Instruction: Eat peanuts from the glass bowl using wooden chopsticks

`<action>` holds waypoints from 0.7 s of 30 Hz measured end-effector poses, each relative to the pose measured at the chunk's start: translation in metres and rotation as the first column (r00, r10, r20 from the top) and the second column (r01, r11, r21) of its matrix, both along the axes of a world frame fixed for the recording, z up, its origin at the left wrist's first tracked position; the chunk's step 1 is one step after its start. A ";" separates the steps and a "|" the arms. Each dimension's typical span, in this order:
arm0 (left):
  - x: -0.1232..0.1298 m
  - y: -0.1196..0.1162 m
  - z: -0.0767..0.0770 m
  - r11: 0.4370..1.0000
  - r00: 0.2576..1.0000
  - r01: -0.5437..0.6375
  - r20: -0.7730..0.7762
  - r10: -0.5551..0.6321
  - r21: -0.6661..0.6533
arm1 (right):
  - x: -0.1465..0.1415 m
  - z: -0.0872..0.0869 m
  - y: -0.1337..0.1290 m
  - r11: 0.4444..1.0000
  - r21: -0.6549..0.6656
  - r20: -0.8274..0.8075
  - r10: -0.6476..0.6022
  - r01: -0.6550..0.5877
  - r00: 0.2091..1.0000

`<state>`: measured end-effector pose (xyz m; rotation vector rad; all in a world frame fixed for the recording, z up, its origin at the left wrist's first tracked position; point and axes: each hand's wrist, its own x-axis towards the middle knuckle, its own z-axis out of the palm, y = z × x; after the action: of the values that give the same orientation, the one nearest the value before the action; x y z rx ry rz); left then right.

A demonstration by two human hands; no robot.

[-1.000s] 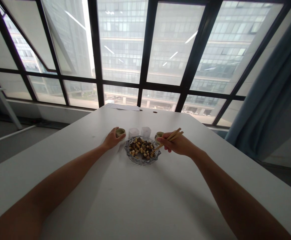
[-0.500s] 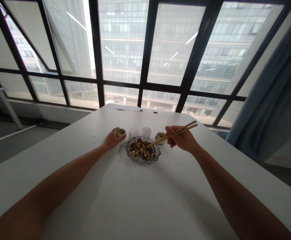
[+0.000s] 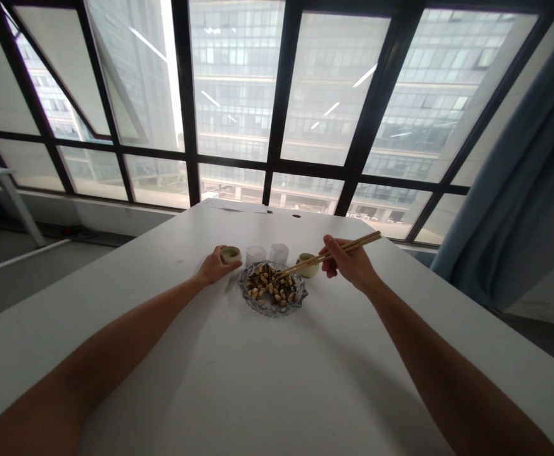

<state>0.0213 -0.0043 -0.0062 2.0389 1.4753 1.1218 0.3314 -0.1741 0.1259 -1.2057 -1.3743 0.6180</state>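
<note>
My left hand (image 3: 214,266) is wrapped round a small pale-green cup (image 3: 231,254) on the left. In my right hand (image 3: 346,263) is a pair of wooden chopsticks (image 3: 315,258), their tips reaching into a scalloped glass dish (image 3: 273,310). Mixed nuts and dark seeds (image 3: 264,278) fill that dish; whether the tips grip a piece is too small to tell. Behind the chopsticks stands a second small cup (image 3: 309,270), partly covered by them. Two clear plastic cups (image 3: 256,254) stand side by side just beyond the dish.
All of this stands on a long white table (image 3: 258,380). Papers (image 3: 239,206) and a round cable hole (image 3: 296,216) are at its far end. Large windows rise beyond, and a blue curtain (image 3: 505,177) hangs at the right. A white side table (image 3: 18,202) is at the far left.
My right hand has shifted slightly right, and the rear ends of the chopsticks have come closer together. My left hand stays round its cup, which looks slightly turned.
</note>
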 end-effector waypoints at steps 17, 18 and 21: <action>0.004 -0.005 -0.002 0.857 0.989 0.110 0.033 -0.147 0.503 | -0.001 -0.012 0.006 0.996 -0.043 0.062 0.076 -0.074 0.995; 0.004 -0.006 -0.001 0.868 0.987 0.109 0.048 -0.151 0.484 | -0.002 -0.012 0.006 0.995 -0.041 0.060 0.088 -0.086 0.994; 0.006 -0.010 0.002 0.899 0.988 0.095 0.070 -0.137 0.428 | -0.001 -0.014 0.007 0.997 -0.013 0.066 0.072 -0.071 0.995</action>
<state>0.0277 -0.0146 -0.0042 2.2745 1.1128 1.5782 0.3307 -0.1675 0.1117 -1.1990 -1.4766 0.6415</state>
